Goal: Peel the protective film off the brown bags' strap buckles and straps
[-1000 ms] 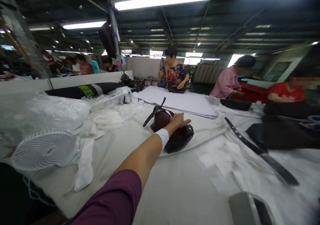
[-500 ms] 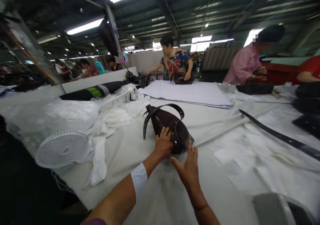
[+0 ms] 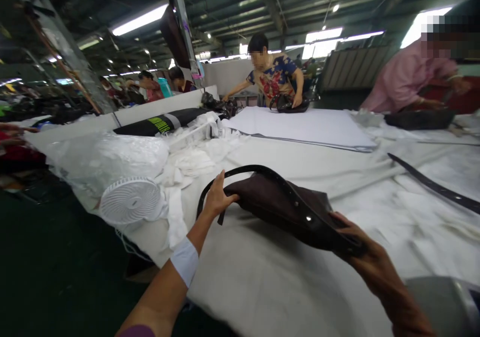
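Note:
A dark brown leather bag (image 3: 270,202) lies stretched across the near part of the table, its right end tilted towards me. A black strap with metal studs arches over its top and hangs down at the left end. My left hand (image 3: 217,197) is at that left end, fingers stretched upward against the strap and thumb apart, touching the bag. My right hand (image 3: 365,244) grips the right end, with part of its fingers hidden by the bag. A white cuff (image 3: 185,262) is around my left forearm.
A white fan (image 3: 131,200) and clear plastic wrap (image 3: 112,154) lie at left. White sheets (image 3: 300,124) are stacked at the back, where a co-worker (image 3: 275,72) handles another bag. A loose black strap (image 3: 431,182) and a grey object (image 3: 438,302) are at right.
The bag has turned and come nearer, now stretched sideways with its strap along the top. My left hand moved to its left end; my right hand went right and took hold of its right end.

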Demonstrator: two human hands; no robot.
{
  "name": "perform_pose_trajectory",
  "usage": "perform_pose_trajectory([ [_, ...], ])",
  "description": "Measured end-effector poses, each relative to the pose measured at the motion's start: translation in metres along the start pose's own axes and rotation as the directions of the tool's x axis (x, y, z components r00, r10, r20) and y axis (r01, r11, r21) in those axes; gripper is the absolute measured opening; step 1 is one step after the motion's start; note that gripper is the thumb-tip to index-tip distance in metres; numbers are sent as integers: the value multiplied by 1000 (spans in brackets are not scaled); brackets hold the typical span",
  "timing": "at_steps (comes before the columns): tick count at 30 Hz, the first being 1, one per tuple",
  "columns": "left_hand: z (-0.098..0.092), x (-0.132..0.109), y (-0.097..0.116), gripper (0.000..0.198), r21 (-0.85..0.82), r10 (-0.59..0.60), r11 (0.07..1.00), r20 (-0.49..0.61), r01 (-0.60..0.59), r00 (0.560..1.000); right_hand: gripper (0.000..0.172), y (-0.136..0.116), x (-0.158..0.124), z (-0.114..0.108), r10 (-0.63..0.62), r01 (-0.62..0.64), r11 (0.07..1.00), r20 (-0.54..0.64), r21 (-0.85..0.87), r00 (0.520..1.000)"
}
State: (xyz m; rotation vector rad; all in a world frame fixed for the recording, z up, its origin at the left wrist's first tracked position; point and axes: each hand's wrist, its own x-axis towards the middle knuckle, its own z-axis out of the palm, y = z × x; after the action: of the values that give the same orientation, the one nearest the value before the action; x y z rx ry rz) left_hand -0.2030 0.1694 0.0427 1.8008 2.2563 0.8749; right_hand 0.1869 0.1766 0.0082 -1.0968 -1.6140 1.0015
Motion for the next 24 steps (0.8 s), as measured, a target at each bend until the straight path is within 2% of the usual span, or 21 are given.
perform_pose_trajectory([
  [1, -1, -9, 2, 97, -56, 43, 998, 109, -37, 993, 37, 3, -4, -13, 66, -66, 998, -50, -1, 997],
  [2, -1, -20, 6, 91, -92, 93, 993, 206, -76, 974, 44, 7, -9, -23, 135, -137, 991, -158, -1, 978],
  [3, 1, -34, 13, 85, -101, 141, 988, 279, -117, 950, 52, 12, -14, -28, 212, -218, 976, -291, 9, 933],
  [5, 6, -63, 32, 78, -69, 212, 977, 345, -201, 914, 61, 19, -26, -28, 379, -353, 923, -500, 150, 779],
  [6, 9, -78, 43, 77, -52, 237, 971, 352, -234, 905, 61, 20, -33, -21, 459, -384, 888, -516, 253, 723],
  [7, 11, -90, 53, 76, -46, 259, 965, 356, -260, 898, 60, 17, -41, -10, 529, -394, 847, -492, 357, 691],
  [10, 19, -121, 78, 76, -115, 320, 947, 425, -300, 847, 52, -5, -67, 38, 638, -419, 719, -289, 554, 713],
  [13, 29, -144, 93, 74, -277, 384, 921, 522, -275, 761, 37, -33, -94, 86, 644, -525, 602, 24, 602, 765],
  [15, 38, -157, 97, 68, -317, 382, 917, 524, -242, 761, 32, -42, -108, 104, 626, -567, 545, 150, 618, 765],
  [17, 46, -168, 97, 65, -293, 354, 928, 500, -230, 790, 31, -43, -119, 111, 630, -592, 526, 189, 610, 754],
  [18, 48, -172, 95, 66, -283, 348, 931, 497, -230, 795, 31, -41, -123, 112, 628, -612, 557, 199, 561, 753],
  [20, 48, -178, 92, 66, -274, 358, 929, 502, -248, 787, 31, -39, -130, 112, 572, -598, 743, 178, 303, 801],
  [22, 43, -178, 85, 65, -245, 360, 931, 500, -270, 788, 28, -40, -133, 114, 454, -454, 890, 139, -35, 880],
  [24, 33, -175, 75, 61, -185, 324, 946, 466, -268, 824, 25, -46, -135, 122, 338, -305, 923, 116, -235, 934],
])
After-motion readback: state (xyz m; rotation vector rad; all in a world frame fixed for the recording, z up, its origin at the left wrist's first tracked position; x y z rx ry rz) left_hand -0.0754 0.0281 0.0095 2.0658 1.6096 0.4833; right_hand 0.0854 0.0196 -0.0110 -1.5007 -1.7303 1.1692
